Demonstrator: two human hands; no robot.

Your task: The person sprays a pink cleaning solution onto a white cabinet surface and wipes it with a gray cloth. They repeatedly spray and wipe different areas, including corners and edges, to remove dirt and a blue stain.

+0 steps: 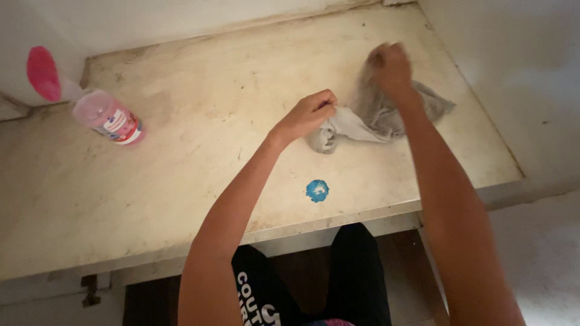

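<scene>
One pink bottle point(104, 113) lies on its side at the far left of the stained pale counter point(199, 108), well to the left of the grey cloth point(379, 113); its bright pink cap point(43, 73) points to the wall, and a label with red and blue bands wraps its clear body, which shows pink liquid. Left of the cloth and nearer the counter's front edge sits a small round blue sticker point(317, 190). The left hand point(309, 113) pinches the cloth's left end with closed fingers. The right hand point(391, 65) grips the bunched cloth from above and lifts that part.
</scene>
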